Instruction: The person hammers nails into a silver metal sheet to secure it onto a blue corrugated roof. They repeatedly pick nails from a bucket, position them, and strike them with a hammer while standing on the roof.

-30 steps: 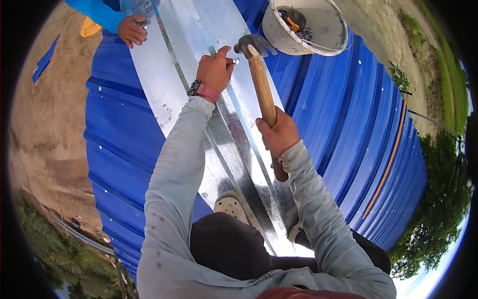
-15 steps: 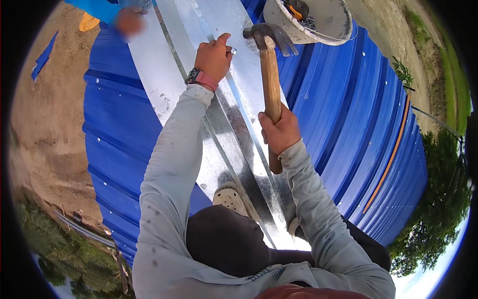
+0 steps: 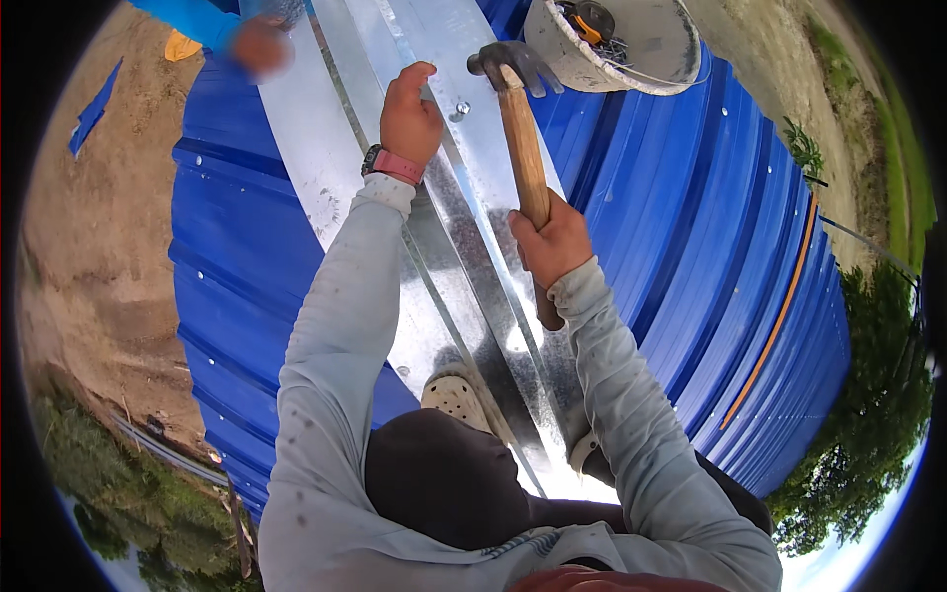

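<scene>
My right hand grips the wooden handle of a claw hammer, its dark metal head raised at the far end. Beside the hammer, a roofing nail with a round silver head stands at a raised rib of the shiny metal flashing. My left hand, wearing a wristwatch on a pink strap, is just left of the nail and apart from it. Its index finger stretches forward; the other fingers are partly hidden. A co-worker's hand in a blue sleeve is at the flashing's far left edge.
Blue ribbed roofing sheets slope away on both sides of the flashing. A stained white bucket with an orange-and-black tape measure and loose nails stands far right. An orange strip lies on the right slope. My shoes rest on the flashing.
My left hand has let go of the nail and drawn slightly left, leaving the nail standing. The hammer head has shifted a little left and upward.
</scene>
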Motion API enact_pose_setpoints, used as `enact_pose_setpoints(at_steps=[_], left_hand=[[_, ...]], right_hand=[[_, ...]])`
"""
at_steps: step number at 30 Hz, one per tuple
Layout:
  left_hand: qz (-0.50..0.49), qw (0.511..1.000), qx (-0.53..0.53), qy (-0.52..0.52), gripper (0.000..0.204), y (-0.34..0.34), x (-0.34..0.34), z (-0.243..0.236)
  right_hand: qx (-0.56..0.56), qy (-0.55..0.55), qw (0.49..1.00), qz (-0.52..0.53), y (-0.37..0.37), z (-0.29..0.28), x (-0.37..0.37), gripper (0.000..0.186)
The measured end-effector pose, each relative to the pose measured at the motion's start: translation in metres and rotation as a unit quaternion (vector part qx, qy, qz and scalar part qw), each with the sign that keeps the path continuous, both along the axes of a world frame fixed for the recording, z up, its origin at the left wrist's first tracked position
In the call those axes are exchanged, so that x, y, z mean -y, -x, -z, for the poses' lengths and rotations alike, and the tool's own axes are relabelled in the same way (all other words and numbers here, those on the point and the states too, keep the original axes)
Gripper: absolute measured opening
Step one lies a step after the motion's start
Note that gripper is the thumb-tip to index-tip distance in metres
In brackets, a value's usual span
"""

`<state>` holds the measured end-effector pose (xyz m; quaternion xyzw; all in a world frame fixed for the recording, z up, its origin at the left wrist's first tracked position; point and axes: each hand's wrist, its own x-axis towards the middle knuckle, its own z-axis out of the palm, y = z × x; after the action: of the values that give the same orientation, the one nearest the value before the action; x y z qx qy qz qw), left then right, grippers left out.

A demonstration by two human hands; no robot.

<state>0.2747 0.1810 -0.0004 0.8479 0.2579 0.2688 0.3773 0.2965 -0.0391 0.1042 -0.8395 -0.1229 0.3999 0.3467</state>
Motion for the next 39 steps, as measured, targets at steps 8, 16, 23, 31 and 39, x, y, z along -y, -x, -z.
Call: enact_pose_setpoints(at_steps=[8, 16, 23, 31, 39], left_hand=[[-0.048, 0.997, 0.055, 0.011, 0.044, -0.005, 0.014, 0.004], [-0.054, 0.997, 0.061, -0.008, 0.043, -0.007, -0.002, -0.006], [-0.064, 0.996, 0.056, -0.003, 0.044, 0.000, -0.002, 0.002], [-0.055, 0.998, 0.032, -0.016, 0.042, -0.008, 0.004, 0.011], [-0.049, 0.996, 0.063, -0.030, 0.043, -0.017, 0.005, -0.005]], right_hand=[[0.060, 0.095, 0.992, -0.049, -0.023, 0.039, -0.013, 0.035], [0.137, -0.120, 0.982, 0.053, 0.022, -0.012, 0.025, 0.030], [-0.004, 0.042, 0.999, 0.016, 0.000, -0.007, 0.005, 0.028], [-0.004, 0.152, 0.987, -0.057, -0.018, 0.034, -0.030, 0.024], [0.027, 0.033, 0.999, 0.003, -0.002, 0.025, -0.006, 0.028]])
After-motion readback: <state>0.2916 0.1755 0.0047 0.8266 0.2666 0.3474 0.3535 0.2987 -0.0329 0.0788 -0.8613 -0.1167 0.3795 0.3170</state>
